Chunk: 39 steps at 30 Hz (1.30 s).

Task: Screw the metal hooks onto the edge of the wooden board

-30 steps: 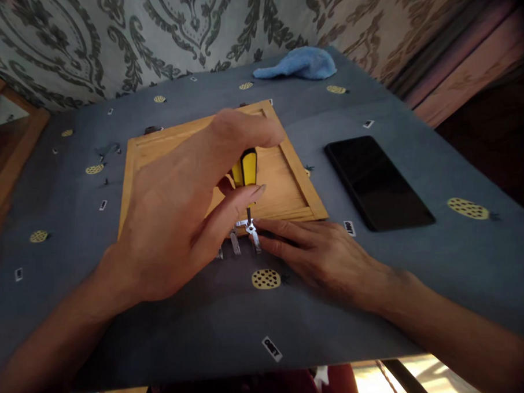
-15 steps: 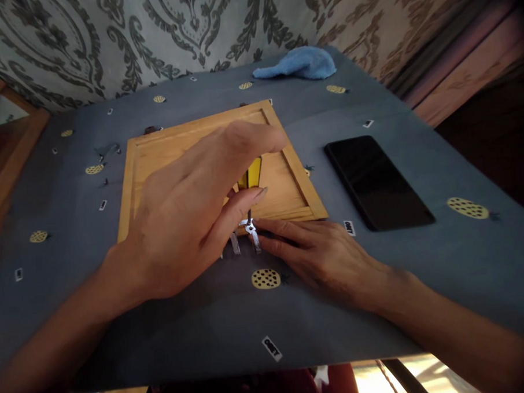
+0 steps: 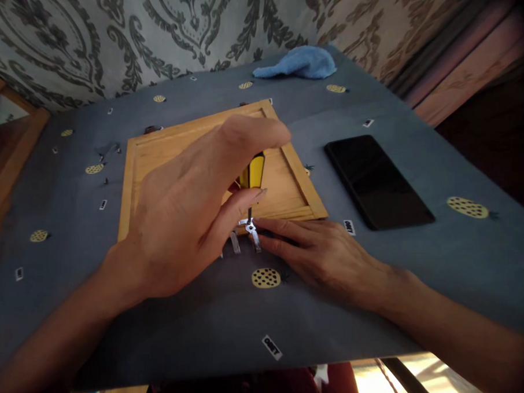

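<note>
Screwdriver [image 3: 256, 172], yellow and black, upright over the near edge of a framed wooden panel [image 3: 281, 184]; its shaft meets a bright metal fitting [image 3: 255, 241] there. Panel lies flat mid-table, well in from the near edge of the table [image 3: 224, 331].

Left hand [image 3: 193, 205] closed about the handle, thumb low on it, forefinger arched over the top. Right hand [image 3: 325, 254] lies low on the tabletop, fingertips against the fitting's right side — whether they pinch or only press, cannot tell.

Handling, by judgement: driver light and stiff, handle likely hard plastic with flat faces that should resist slipping; best held by the handle, with the thin shaft kept plumb. Fitting looks like thin, smooth metal, stiff, small and apt to skid — steady it from the side, clear of the tip. Panel probably light for its spread, rigid; safest grip on the raised frame strips, as the wood could scratch.

Dark phone [image 3: 379, 182] toward the right edge, face blank; blue cloth [image 3: 310, 62], soft, at the far right corner.

Writing: white tag print [image 3: 271, 347] by the near edge seems to read "OBEY", as does another beside the right hand; the rest too small. Pineapple motifs [image 3: 266, 278] between. No brand legible on driver or phone.
</note>
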Tool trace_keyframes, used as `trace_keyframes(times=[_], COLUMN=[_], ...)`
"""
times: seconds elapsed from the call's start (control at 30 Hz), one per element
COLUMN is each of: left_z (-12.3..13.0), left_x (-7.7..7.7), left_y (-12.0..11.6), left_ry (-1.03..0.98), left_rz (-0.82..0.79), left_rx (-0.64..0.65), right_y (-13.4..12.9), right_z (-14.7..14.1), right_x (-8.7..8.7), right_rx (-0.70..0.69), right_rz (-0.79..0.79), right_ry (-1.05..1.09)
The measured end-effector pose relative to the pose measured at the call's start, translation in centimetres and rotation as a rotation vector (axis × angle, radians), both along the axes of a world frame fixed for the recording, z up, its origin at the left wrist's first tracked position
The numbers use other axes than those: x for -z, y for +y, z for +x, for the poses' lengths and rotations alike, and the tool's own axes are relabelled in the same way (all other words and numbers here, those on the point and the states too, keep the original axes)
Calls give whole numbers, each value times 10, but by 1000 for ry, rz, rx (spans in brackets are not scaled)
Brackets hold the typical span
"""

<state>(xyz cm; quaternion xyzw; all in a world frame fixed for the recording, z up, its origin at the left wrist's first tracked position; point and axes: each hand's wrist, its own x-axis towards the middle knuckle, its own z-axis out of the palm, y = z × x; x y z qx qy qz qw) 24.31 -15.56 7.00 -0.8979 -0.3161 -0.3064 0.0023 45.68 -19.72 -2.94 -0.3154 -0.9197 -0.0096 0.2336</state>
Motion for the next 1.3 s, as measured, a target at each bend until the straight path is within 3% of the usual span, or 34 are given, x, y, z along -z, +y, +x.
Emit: trace_keyframes(times=[0.53, 0.73, 1.3], left_z=[3, 0, 0], left_x=[2, -1, -2], left_y=[3, -2, 1], left_ry=[52, 124, 125], left_rz=[45, -83, -223], left_rx=[77, -55, -15], right_y=[0, 1, 1], right_z=[0, -1, 2], right_x=[0, -1, -2], right_rx=[-5, -7, -17], right_rz=[-16, -9, -52], right_ry=[11, 17, -45])
